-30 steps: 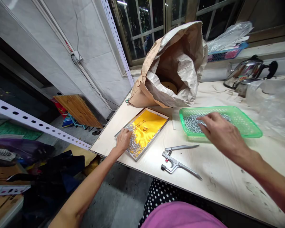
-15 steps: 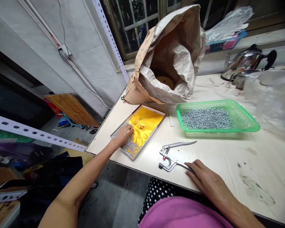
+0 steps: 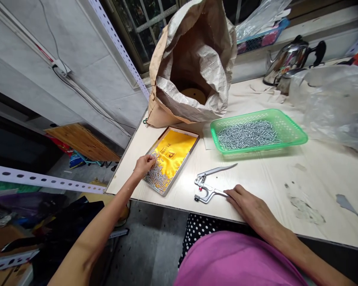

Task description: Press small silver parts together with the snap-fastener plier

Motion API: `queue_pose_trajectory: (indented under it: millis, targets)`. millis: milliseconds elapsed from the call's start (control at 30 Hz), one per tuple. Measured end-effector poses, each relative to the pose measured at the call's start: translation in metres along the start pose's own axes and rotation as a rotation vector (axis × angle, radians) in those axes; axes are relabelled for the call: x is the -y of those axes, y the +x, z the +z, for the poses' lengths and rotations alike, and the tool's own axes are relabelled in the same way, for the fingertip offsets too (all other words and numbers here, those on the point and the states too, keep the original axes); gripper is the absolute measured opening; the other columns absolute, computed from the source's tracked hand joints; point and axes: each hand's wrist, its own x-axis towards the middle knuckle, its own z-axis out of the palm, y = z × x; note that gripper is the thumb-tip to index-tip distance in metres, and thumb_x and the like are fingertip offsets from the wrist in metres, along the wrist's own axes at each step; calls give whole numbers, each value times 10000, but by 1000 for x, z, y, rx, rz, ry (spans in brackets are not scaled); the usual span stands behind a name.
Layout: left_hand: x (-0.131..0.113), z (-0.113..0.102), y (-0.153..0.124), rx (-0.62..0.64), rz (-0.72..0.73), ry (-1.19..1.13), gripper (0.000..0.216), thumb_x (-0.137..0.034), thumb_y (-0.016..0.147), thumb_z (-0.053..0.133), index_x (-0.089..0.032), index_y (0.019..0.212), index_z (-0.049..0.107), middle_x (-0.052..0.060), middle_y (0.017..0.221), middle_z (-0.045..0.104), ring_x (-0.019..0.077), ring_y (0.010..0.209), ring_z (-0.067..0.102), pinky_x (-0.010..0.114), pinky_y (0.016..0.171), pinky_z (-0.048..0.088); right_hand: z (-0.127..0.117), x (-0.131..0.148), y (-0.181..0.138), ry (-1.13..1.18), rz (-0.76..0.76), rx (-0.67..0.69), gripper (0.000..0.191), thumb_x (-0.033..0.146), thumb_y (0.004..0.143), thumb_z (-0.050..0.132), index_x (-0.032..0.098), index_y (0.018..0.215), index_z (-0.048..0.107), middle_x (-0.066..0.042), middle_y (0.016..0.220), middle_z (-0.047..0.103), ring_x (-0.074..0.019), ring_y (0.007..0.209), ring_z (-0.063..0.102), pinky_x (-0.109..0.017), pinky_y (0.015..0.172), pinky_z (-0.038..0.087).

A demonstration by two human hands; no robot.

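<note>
My left hand [image 3: 144,165] is over the left edge of a shallow box [image 3: 179,174], fingers pinched together; whatever is between them is too small to make out. Small silvery metal pins [image 3: 158,179] are heaped at the box's near end, and a yellow cloth [image 3: 179,146] with dark printing lines the rest. My right hand [image 3: 250,203] is closed on the lower handle of metal hand-press pliers [image 3: 209,192], which lie on the table with their handles spread apart. A green plastic basket [image 3: 295,137] behind them holds many similar metal pieces [image 3: 249,134].
A large open paper sack [image 3: 161,107] stands behind the box. A metal kettle [image 3: 292,59] and clear plastic bags [image 3: 337,107] are at the back right. The table's [image 3: 265,174] front edge runs close to my body. A perforated metal post [image 3: 119,47] rises at the back left.
My left hand has drawn back slightly toward the box's left edge, its fingers now pinched above the pins. My right hand stays on the pliers' handle. The camera view has shifted.
</note>
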Motion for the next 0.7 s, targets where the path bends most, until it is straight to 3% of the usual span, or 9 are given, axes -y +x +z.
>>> queue_pose_trajectory:
  millis: [67, 167, 300, 467, 700]
  targets:
    - [-12, 2, -19, 53, -38, -160, 179, -321, 764, 613, -143, 767, 592, 1, 652, 621, 114, 550, 561, 243, 564, 482, -4, 3, 0, -10, 6, 12, 278, 253, 986, 350, 242, 1061, 617, -41, 915, 545, -164, 722, 592, -276, 592, 430]
    - [-39, 19, -58, 240, -122, -502, 318, -392, 669, 741, -131, 813, 627, 20, 751, 662, 89, 553, 561, 236, 561, 494, -12, 7, 2, -48, 5, 60, 279, 220, 989, 344, 230, 1030, 620, -38, 896, 541, -157, 718, 568, -270, 601, 402]
    - [-71, 55, -101, 447, -249, -629, 327, -372, 621, 792, -129, 780, 642, 8, 703, 642, 71, 523, 532, 217, 513, 474, -22, 9, 6, -102, -8, 126, 268, 165, 980, 351, 193, 979, 618, -45, 871, 547, -162, 743, 545, -273, 625, 375]
    - [-84, 89, -113, 476, -383, -685, 311, -320, 584, 820, -122, 705, 613, -39, 575, 559, 50, 455, 468, 176, 422, 391, -29, 6, 6, -127, -14, 134, 257, 112, 961, 378, 181, 948, 625, -56, 886, 560, -163, 778, 533, -278, 657, 354]
    - [-89, 110, -118, 503, -420, -653, 320, -353, 625, 805, -133, 691, 581, -55, 490, 522, 32, 353, 366, 169, 333, 233, -37, 5, 5, -158, 16, 191, 224, 105, 958, 421, 180, 985, 630, -62, 943, 567, -160, 808, 536, -275, 666, 340]
